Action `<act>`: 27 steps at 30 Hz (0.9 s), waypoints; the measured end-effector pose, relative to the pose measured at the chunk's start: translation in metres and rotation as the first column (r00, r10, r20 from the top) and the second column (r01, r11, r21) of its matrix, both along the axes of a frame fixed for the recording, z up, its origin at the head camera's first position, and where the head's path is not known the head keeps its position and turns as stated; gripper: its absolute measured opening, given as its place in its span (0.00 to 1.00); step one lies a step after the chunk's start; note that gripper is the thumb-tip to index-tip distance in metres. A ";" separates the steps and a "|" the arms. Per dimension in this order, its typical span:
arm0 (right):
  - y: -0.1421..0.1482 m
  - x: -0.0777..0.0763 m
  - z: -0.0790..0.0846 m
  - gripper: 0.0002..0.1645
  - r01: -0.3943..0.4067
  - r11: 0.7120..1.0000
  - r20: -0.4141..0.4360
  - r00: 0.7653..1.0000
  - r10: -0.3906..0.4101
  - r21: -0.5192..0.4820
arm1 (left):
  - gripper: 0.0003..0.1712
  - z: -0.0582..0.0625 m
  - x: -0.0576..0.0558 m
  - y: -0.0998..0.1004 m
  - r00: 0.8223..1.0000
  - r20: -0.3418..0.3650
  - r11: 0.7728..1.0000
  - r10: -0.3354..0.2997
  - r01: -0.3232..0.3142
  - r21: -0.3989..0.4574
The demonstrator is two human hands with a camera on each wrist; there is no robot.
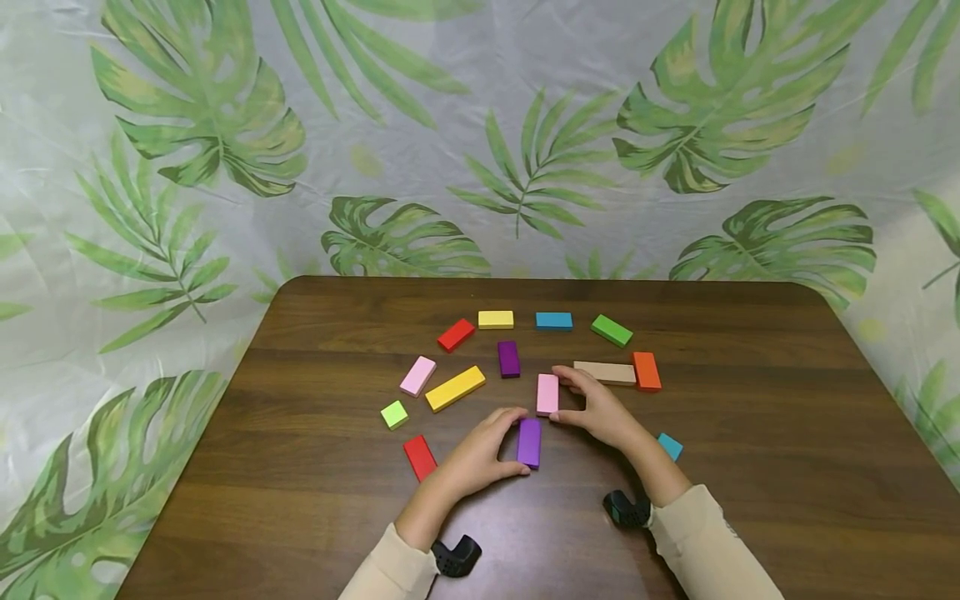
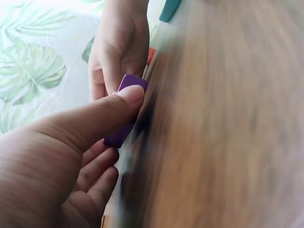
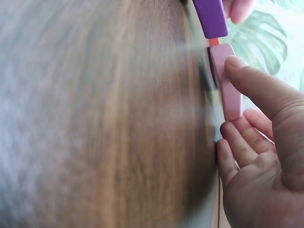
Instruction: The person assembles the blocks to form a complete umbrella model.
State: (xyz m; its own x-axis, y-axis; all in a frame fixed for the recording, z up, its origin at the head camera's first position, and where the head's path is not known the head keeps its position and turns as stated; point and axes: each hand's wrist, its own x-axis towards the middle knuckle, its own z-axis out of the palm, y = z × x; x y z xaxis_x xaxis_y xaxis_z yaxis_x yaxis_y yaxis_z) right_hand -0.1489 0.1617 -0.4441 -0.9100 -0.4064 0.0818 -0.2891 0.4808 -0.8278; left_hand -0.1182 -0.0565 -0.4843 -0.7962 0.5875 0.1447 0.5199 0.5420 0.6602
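Observation:
My left hand (image 1: 478, 457) pinches a purple block (image 1: 528, 443) by its two ends, thumb at the near end and fingers at the far end. In the left wrist view the thumb lies over this purple block (image 2: 127, 111). Just beyond it, my right hand (image 1: 603, 410) holds a pink block (image 1: 547, 395) between thumb and fingers. The right wrist view shows the thumb against the pink block (image 3: 226, 85), with fingertips at its lower end. The two blocks stand close together, almost end to end, with a small gap. A dark purple block (image 1: 508, 359) lies beyond them.
Around the hands lie a yellow bar (image 1: 455, 389), a beige plank (image 1: 604, 373), an orange block (image 1: 647, 372), a red block (image 1: 420, 457) and a blue block (image 1: 670, 447) partly behind the right forearm. Several more coloured blocks form an arc farther back on the brown table (image 1: 300, 500).

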 end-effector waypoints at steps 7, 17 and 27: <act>0.008 -0.015 -0.035 0.40 -0.006 1.000 -0.032 0.999 0.007 0.027 | 0.42 0.000 0.006 0.005 1.000 -0.009 1.000 0.019 -0.019 -0.022; 0.005 -0.016 -0.036 0.40 -0.023 0.999 -0.053 0.998 0.026 0.044 | 0.43 -0.005 0.012 0.011 0.998 -0.050 0.998 0.035 -0.038 -0.042; 0.006 -0.013 -0.035 0.40 -0.030 0.998 -0.011 0.999 0.031 0.052 | 0.35 -0.006 0.012 0.009 0.997 -0.010 0.997 0.075 -0.075 0.002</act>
State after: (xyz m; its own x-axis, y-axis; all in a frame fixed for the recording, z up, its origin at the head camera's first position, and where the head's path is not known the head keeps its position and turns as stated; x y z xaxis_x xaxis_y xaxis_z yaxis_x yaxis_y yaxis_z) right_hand -0.1622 0.1678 -0.4789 -0.8961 -0.4382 0.0706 -0.3143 0.5140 -0.7981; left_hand -0.1063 -0.0471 -0.4904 -0.8367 0.5255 0.1541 0.4842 0.5785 0.6564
